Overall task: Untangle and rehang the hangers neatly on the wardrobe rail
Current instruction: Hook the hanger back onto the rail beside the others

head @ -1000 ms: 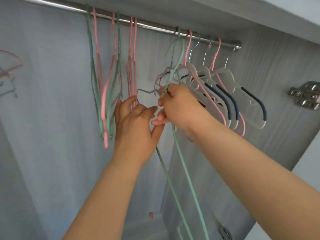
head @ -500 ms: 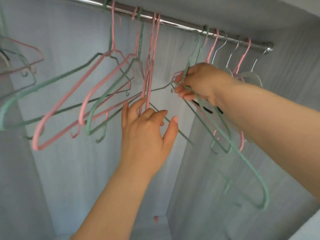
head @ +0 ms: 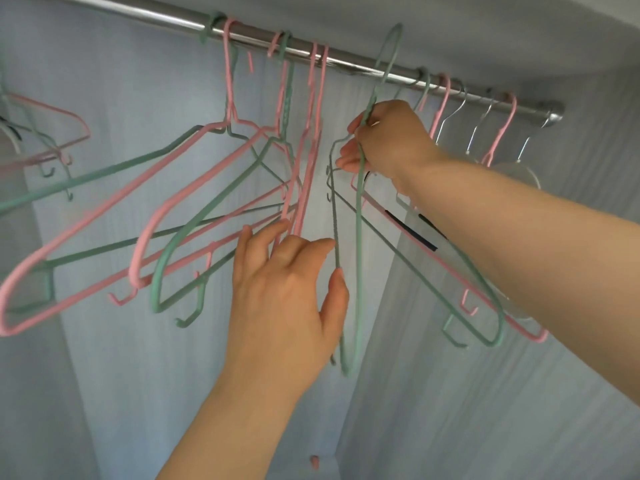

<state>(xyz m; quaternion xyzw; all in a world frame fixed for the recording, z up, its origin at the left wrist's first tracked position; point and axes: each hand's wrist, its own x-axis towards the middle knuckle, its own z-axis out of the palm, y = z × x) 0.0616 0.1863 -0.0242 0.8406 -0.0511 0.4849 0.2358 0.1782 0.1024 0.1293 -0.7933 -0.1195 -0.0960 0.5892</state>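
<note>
Thin pink and green coated-wire hangers (head: 104,218) fan out tilted from the shiny steel rail (head: 166,19), hooks bunched, bars crossing. The left hand (head: 280,292) reaches up with loosely spread fingers touching their lower bars. Just beside its thumb hangs a matte green hanger (head: 360,254), its hook lifted above the rail, its neck gripped by the right hand (head: 388,140). Clear plastic hangers (head: 519,174) with metal hooks hang at the far right.

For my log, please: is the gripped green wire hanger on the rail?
Off: right hand holds the green wire hanger, hook above the steel rail.
</note>
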